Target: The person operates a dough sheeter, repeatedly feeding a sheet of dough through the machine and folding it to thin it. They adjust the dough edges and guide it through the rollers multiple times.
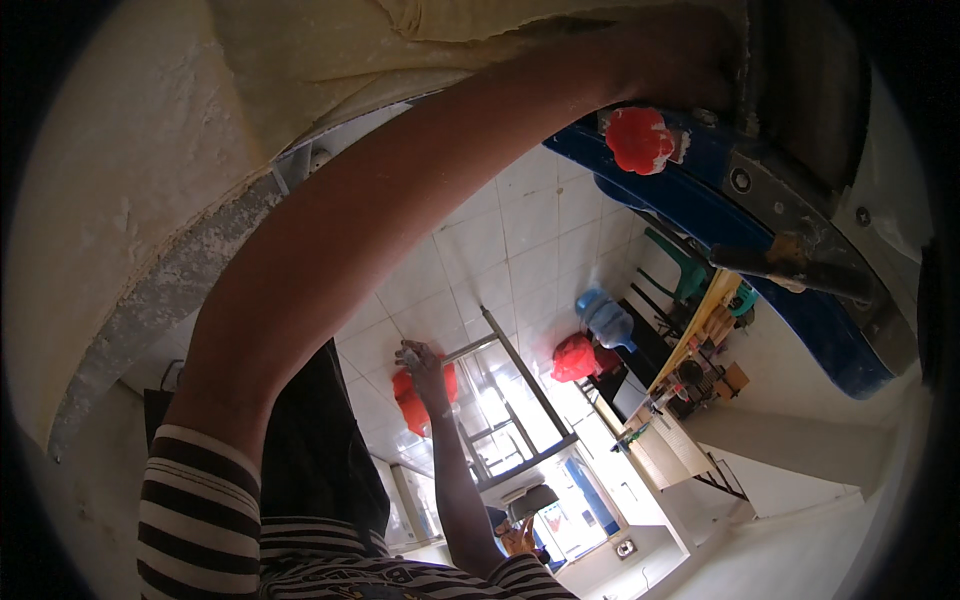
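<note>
My left arm stretches across the view to the upper right, where my left hand [690, 62] reaches the shadowed side of a blue and grey machine [690, 195]. Its fingers are lost in the dark, so what they touch is hidden. Just below that hand sits a red lobed knob [640, 140] dusted with white powder. A pale yellowish sheet of dough [330, 65] lies along the top, over a powdery metal edge [165, 275]. Lower down, my right hand [422, 372] hangs away from the machine, powdery, its fingers apart and holding nothing.
A black lever handle [795, 275] juts from the machine. Beyond stand a metal frame [520, 385], a blue water jug [605, 318], a red bag [573, 358] and a green stool [678, 262]. Something red [412, 405] is behind my right hand, above a tiled floor [535, 225].
</note>
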Motion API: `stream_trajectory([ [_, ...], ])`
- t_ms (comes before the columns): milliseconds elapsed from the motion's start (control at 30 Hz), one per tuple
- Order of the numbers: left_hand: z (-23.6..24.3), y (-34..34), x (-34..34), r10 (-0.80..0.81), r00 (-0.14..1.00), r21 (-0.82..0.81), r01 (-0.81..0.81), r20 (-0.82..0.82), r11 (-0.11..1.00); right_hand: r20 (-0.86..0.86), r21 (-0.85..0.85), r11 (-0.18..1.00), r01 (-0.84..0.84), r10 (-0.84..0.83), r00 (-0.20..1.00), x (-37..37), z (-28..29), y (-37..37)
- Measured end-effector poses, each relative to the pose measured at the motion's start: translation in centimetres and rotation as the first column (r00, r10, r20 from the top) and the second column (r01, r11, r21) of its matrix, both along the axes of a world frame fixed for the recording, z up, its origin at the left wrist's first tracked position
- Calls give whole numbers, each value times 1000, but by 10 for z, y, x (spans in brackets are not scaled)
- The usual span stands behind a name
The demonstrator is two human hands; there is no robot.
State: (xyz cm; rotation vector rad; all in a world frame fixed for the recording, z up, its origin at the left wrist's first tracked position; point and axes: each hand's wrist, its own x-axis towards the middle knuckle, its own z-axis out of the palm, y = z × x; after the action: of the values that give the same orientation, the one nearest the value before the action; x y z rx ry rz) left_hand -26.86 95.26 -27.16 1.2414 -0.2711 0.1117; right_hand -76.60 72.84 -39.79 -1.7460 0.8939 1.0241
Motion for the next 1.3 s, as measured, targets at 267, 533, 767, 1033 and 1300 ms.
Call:
stream_trajectory([
  [267, 2, 2, -3, 51, 997, 67, -48, -57, 997, 8, 12, 1000, 14, -14, 1000, 3, 0, 4],
  [533, 5, 27, -21, -87, 992, -10, 87, -96, 996, 19, -14, 1000, 12, -11, 1000, 13, 2, 13],
  [767, -2, 39, -37, -166, 946, -69, 152, -280, 986, 39, 36, 999, 25, -26, 999, 13, 5, 15],
  [1033, -19, 52, -34, 187, 946, 543, -13, -266, 839, 2, -23, 999, -33, 33, 999, 7, -1, 17],
  [1300, -42, 50, -35, 443, 892, 888, -129, -90, 441, 45, 58, 998, -32, 29, 999, 12, 0, 20],
])
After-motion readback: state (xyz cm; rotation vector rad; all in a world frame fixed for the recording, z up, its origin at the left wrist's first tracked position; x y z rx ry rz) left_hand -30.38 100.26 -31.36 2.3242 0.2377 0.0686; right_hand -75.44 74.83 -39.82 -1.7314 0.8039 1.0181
